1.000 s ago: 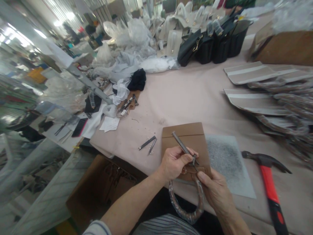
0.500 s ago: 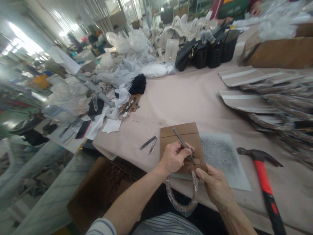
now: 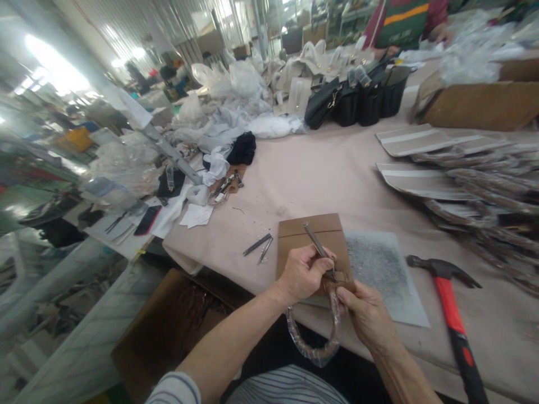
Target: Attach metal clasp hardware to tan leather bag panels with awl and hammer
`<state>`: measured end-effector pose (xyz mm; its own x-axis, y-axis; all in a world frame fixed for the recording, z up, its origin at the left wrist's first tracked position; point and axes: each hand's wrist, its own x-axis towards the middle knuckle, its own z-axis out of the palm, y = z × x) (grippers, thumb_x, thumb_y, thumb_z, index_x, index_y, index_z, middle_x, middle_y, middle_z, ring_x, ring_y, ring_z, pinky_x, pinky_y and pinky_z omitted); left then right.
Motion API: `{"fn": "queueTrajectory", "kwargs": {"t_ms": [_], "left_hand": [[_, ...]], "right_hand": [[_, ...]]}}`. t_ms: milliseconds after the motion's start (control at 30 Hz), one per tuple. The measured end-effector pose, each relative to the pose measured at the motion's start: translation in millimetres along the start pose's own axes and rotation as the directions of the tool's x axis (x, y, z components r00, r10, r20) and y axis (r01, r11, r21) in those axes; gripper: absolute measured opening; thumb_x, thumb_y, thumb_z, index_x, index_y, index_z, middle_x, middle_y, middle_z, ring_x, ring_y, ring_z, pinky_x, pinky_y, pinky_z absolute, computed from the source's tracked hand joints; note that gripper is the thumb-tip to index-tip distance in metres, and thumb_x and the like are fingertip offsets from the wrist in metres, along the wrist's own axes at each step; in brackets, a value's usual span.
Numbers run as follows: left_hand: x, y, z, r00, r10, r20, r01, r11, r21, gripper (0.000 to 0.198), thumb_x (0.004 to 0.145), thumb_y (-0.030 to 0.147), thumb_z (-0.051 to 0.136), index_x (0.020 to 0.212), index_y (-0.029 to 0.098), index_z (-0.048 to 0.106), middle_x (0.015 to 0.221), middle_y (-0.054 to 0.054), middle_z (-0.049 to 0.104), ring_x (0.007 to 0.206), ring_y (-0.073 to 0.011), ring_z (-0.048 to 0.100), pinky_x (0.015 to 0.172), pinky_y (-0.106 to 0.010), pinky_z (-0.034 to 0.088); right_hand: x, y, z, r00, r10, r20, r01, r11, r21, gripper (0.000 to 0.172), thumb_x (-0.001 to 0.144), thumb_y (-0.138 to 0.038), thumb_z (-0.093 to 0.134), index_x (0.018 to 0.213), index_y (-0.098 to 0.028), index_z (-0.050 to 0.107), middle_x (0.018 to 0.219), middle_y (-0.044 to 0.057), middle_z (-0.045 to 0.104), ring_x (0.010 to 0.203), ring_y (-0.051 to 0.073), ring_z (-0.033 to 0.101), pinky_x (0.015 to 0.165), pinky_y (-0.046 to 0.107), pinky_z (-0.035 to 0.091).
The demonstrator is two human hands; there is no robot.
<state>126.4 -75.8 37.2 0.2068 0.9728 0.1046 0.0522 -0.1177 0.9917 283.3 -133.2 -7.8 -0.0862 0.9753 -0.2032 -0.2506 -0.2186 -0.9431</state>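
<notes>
A slim metal punch (image 3: 314, 238) is pinched in my left hand (image 3: 304, 272), its lower end down at the strap tab of a brown bag panel (image 3: 309, 229). My right hand (image 3: 367, 311) grips the panel's near edge, thumb on top beside the base of the handle. That looped handle (image 3: 314, 354), wrapped in clear plastic, hangs over the table's front edge. Beneath the panel lies a pale board (image 3: 379, 275) with a dark, pitted patch. To the right rests a claw hammer (image 3: 452, 308) with a red and black grip.
Two thin metal tools (image 3: 261, 247) lie left of the panel. Plastic-wrapped bag pieces (image 3: 455, 179) are stacked at right, near a cardboard box (image 3: 480, 104). Black bags (image 3: 357, 104) stand at the back, and another person (image 3: 404, 25) is beyond the table. An open carton (image 3: 155, 331) sits below left.
The camera view has shifted slightly. The punch stands a little more upright over the tab, and my right hand keeps its hold on the panel.
</notes>
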Motion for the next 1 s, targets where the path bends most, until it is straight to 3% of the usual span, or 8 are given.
{"fn": "queueTrajectory", "kwargs": {"t_ms": [300,500,633,767,1000], "left_hand": [[-5,-5,1.4,0.994,0.104,0.012,-0.105,0.99,0.095,0.014,0.086,0.025,0.063,0.092,0.017,0.072,0.094,-0.009,0.077,0.086,-0.0209,0.072,0.082,-0.03,0.058],[-1,-22,6.7,0.991,0.133,0.03,-0.136,0.971,0.196,0.012,0.087,0.026,0.063,0.092,0.018,0.071,0.092,-0.008,0.077,0.084,-0.0211,0.072,0.081,-0.031,0.058],[1,-37,9.0,0.99,0.107,0.088,-0.128,0.95,0.284,0.01,0.086,0.026,0.065,0.089,0.018,0.07,0.083,-0.007,0.075,0.076,-0.0202,0.07,0.078,-0.03,0.057],[-1,-48,9.1,0.974,0.151,0.167,-0.201,0.918,0.342,0.01,0.087,0.026,0.063,0.086,0.018,0.069,0.085,-0.007,0.074,0.08,-0.0209,0.071,0.08,-0.03,0.057],[-6,-56,9.8,0.926,0.249,0.285,-0.347,0.858,0.378,0.012,0.089,0.026,0.06,0.092,0.018,0.068,0.092,-0.008,0.073,0.087,-0.0213,0.07,0.083,-0.03,0.056]], "right_hand": [[0,7,-3,0.999,0.048,-0.006,-0.047,0.999,0.006,0.034,0.074,-0.051,0.078,0.071,-0.019,0.069,0.058,0.0,0.057,0.055,0.015,0.048,0.056,0.029,0.038],[-3,0,0,0.991,0.128,-0.039,-0.128,0.992,-0.008,0.04,0.072,-0.055,0.079,0.064,-0.019,0.064,0.055,0.001,0.056,0.054,0.014,0.047,0.056,0.029,0.038],[-6,-4,1,0.967,0.249,-0.055,-0.251,0.968,-0.021,0.034,0.067,-0.049,0.079,0.066,-0.018,0.067,0.056,0.003,0.059,0.05,0.014,0.049,0.051,0.028,0.039],[-11,-5,-3,0.936,0.336,-0.105,-0.341,0.939,-0.032,0.029,0.063,-0.045,0.076,0.072,-0.017,0.072,0.069,0.007,0.069,0.054,0.017,0.057,0.051,0.029,0.045],[-27,-12,-24,0.909,0.36,-0.209,-0.388,0.915,-0.109,0.042,0.06,-0.057,0.076,0.077,-0.019,0.075,0.073,0.01,0.073,0.059,0.022,0.063,0.057,0.036,0.052]]}}
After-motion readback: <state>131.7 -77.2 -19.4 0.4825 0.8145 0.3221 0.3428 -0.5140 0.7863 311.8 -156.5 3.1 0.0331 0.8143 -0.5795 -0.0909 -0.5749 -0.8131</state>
